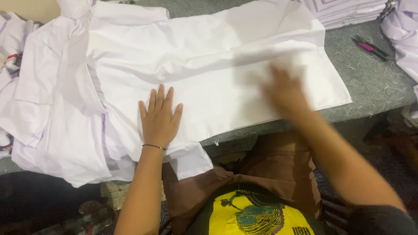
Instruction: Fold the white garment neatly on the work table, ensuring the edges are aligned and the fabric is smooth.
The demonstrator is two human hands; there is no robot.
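A white shirt (217, 56) lies spread flat on the grey table (374, 82), its collar toward the far left. My left hand (159, 117) rests flat on the near edge of the shirt, fingers apart, a thin black band on the wrist. My right hand (285, 93) is blurred with motion and lies open on the cloth near the shirt's right hem. Neither hand grips anything.
Pale lilac garments (52, 113) are heaped under and left of the shirt, hanging over the table's front edge. A stack of folded shirts (348, 11) stands at the back right. A pink and black tool (370, 48) lies on the table's right side beside more lilac cloth (402, 35).
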